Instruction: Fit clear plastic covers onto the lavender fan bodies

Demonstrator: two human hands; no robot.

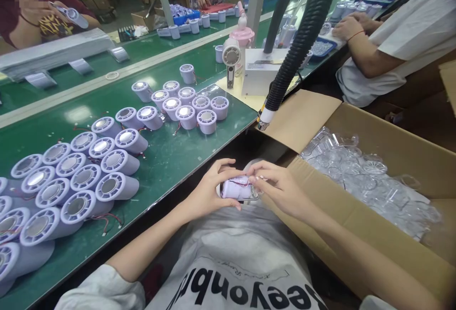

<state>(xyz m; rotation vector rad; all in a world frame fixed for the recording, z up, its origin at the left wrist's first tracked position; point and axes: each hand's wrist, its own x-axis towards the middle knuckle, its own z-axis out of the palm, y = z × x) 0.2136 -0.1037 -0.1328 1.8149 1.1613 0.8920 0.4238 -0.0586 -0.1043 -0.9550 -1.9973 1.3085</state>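
A lilac fan motor housing (235, 189) lies on its side between my hands, above my lap. My left hand (212, 186) wraps round its left end, thumb below and fingers over the top. Thin red wires run along its upper side. With the fingertips of my right hand (280, 187) I pinch at the wires near the right end, where a small pale connector shows. A clear plastic piece with a round grille (255, 192) sits at that end, partly hidden by my fingers.
Many lilac housings (114, 160) stand on the green bench (171, 165) at left. A cardboard box (384, 110) of clear plastic parts (370, 172) is at right. A black flexible hose (302, 39) hangs before a white box (261, 72) and handheld fan (231, 61). Co-workers sit around.
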